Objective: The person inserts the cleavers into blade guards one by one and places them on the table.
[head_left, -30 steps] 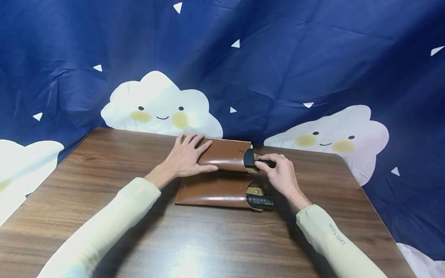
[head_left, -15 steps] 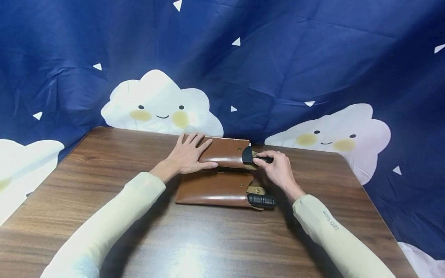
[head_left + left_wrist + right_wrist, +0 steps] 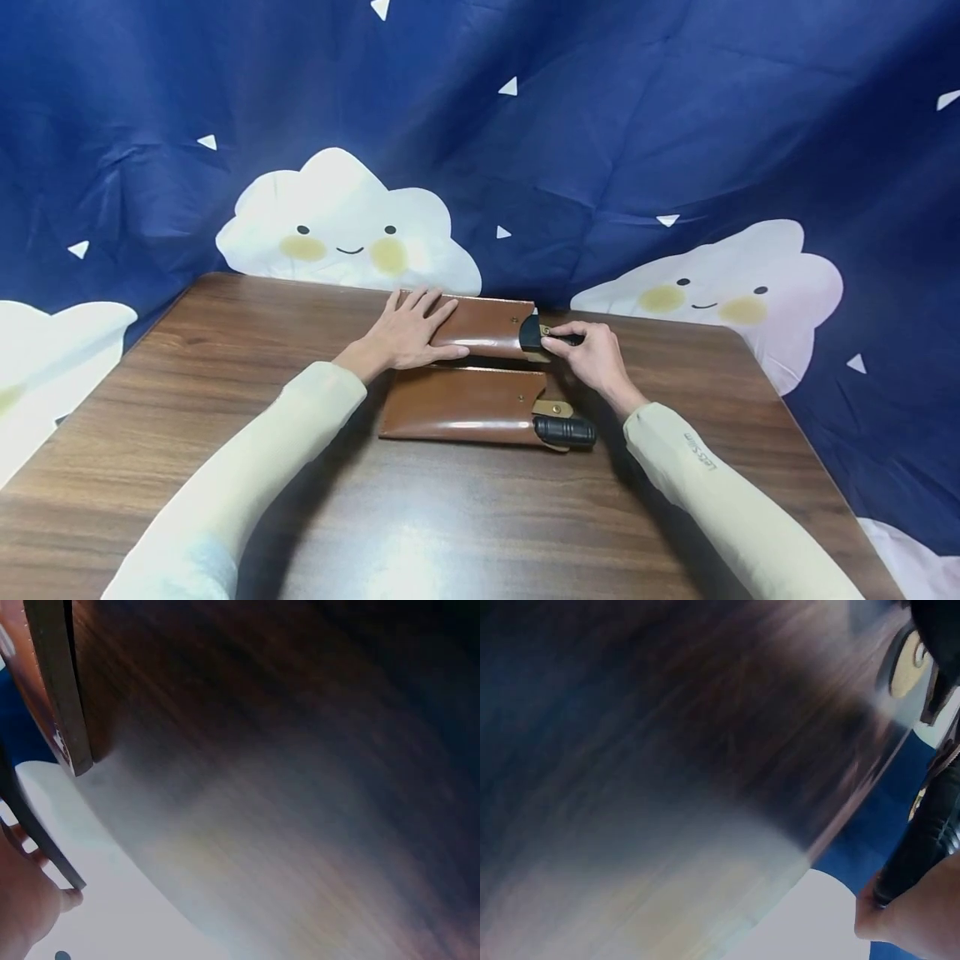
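Two brown leather sheaths lie one behind the other. On the far sheath (image 3: 487,323) rests my left hand (image 3: 408,335), fingers spread and thumb along its near edge. My right hand (image 3: 596,354) pinches the black handle (image 3: 926,836) of a tool at that sheath's right mouth. A black section (image 3: 529,332) of it shows beside a tan snap strap. What sits inside the leather is hidden. Closer to me is the second sheath (image 3: 461,404), with a grooved black handle (image 3: 566,432) and tan strap (image 3: 553,408) sticking out on the right; neither hand holds it.
Everything lies on a dark wood-grain table (image 3: 450,517) with rounded far corners. Right behind its far edge hangs a blue curtain (image 3: 540,167) printed with white clouds and small triangles.
The far sheath and its black-handled tool have shifted slightly left, with my right hand moving along. My left hand stays spread on the leather. The near sheath looks unmoved.
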A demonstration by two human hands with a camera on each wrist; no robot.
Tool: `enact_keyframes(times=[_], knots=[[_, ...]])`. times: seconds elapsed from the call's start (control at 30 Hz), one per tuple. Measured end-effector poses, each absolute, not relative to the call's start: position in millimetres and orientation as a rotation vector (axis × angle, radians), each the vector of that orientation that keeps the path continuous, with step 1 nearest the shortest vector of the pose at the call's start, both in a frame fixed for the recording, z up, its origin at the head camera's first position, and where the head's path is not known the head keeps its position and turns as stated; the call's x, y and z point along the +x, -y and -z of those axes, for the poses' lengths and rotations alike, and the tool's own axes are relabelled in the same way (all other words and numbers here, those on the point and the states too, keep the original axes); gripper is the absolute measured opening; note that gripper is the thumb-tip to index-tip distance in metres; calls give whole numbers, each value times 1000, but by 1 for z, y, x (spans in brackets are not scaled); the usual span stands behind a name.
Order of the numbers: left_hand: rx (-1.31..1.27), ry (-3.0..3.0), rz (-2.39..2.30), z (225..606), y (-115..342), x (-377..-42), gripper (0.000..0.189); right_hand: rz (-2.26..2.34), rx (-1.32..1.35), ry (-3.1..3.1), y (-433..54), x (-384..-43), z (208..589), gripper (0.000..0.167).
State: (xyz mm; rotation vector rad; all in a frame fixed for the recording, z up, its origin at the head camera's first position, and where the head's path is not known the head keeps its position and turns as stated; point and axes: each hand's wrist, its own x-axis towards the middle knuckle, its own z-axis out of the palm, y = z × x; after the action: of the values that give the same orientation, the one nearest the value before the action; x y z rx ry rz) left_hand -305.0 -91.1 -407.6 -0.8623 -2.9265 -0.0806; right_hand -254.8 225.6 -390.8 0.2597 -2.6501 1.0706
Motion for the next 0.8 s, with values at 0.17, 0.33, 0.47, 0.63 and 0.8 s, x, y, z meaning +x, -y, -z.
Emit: enact_keyframes(times=[0.17, 0.33, 0.47, 0.63, 0.8], knots=[[-856, 2952, 82, 408, 90, -308, 96, -1114, 229, 2673, -226, -260, 391, 25], [-860, 2980, 93, 406, 88, -310, 97, -1144, 206, 2688, -228, -264, 394, 24], [-855, 3020, 102, 406, 87, -312, 97, -1155, 190, 2703, -229, -268, 395, 25], [-851, 3070, 120, 408, 85, -313, 97, -1168, 149, 2739, -229, -272, 397, 27], [-864, 3103, 142, 413, 85, -314, 96, -1169, 123, 2766, -228, -275, 402, 27]])
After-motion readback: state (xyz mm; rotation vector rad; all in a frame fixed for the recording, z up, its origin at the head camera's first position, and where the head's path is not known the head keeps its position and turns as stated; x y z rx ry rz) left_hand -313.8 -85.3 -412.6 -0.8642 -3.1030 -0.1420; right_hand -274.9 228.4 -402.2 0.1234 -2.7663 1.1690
